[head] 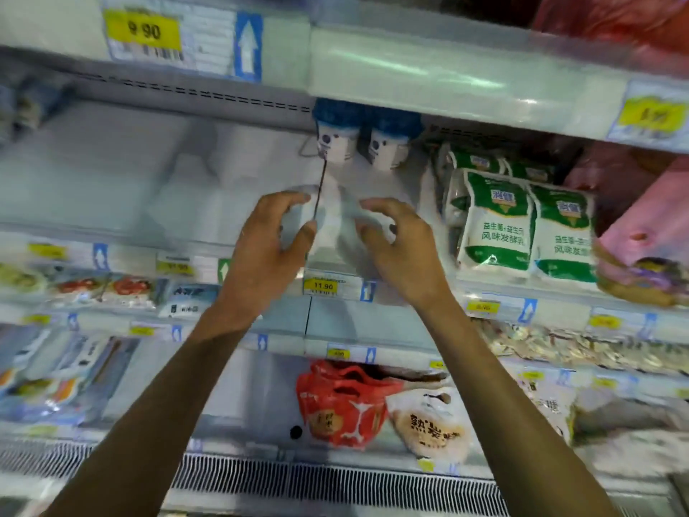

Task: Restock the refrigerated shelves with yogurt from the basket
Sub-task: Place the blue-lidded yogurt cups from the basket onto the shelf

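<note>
My left hand [266, 240] and right hand [400, 244] are both up at the middle shelf [149, 181]. Their fingers and thumbs curl in from either side round a pale yogurt pack [333, 227] held between them, just above the shelf's front edge. Motion blur smears it, so I cannot tell whether it is one pack or two joined cups, nor whether it already rests on the shelf. Behind it, at the back, stand two blue-lidded cups [337, 138], and to my right lean green-and-white pouches [496, 225]. The basket is out of view. I judge the pack light, with thin plastic walls that would dent under a hard squeeze and a sealed top that could puncture; chilled plastic is likely slick with damp. So the hold belongs low on the side walls, pads flat, thumbs opposite fingers, pressure even from both sides, never on the lid. Sliding it back toward the blue-lidded cups calls for keeping it upright.
</note>
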